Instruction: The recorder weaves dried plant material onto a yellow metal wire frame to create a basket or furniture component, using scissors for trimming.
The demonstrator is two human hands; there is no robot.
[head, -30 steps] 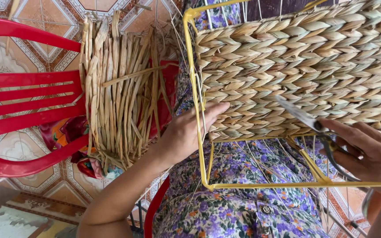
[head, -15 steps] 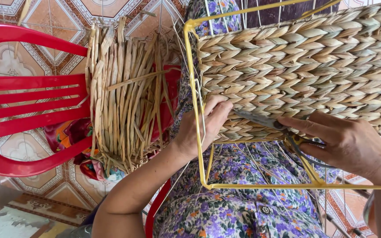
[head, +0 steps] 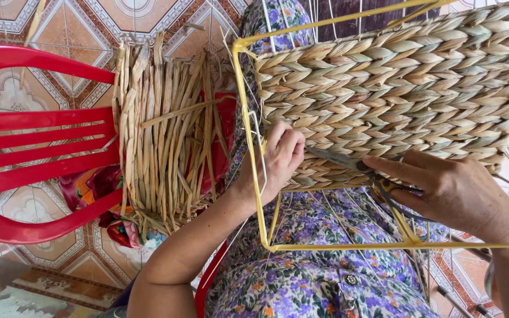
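Nearest the camera lies the lap of the person, covered by a purple-and-yellow floral cloth garment (head: 301,282), across which rests the lower bar of a yellow-painted wire frame (head: 384,245).

The right hand (head: 455,191) is closed around the handles of a pair of grey metal scissors (head: 349,162), whose blades point left along the bottom edge of the woven work (whether the blades are parted cannot be told, as they lie flat against the fibre).

The left hand (head: 278,159) is curled just inside the frame's left upright, its fingertips (head: 293,141) pinching or pressing the lowest woven row where the scissor tips arrive; the strand end itself is hidden under the fingers.

Above the hands, a panel of tan and pale green braided plant-fibre weaving (head: 396,88) fills the upper part of the frame, leaving the lower part open wire.

To the left, a bundle of dried straw-coloured fibre strands (head: 160,147) lies on the seat of a red plastic chair (head: 42,153), which stands on the patterned tile floor (head: 60,23).

Judged step: trimming a strand end at the lowest row. The next cut calls for holding that end steady against the blades.
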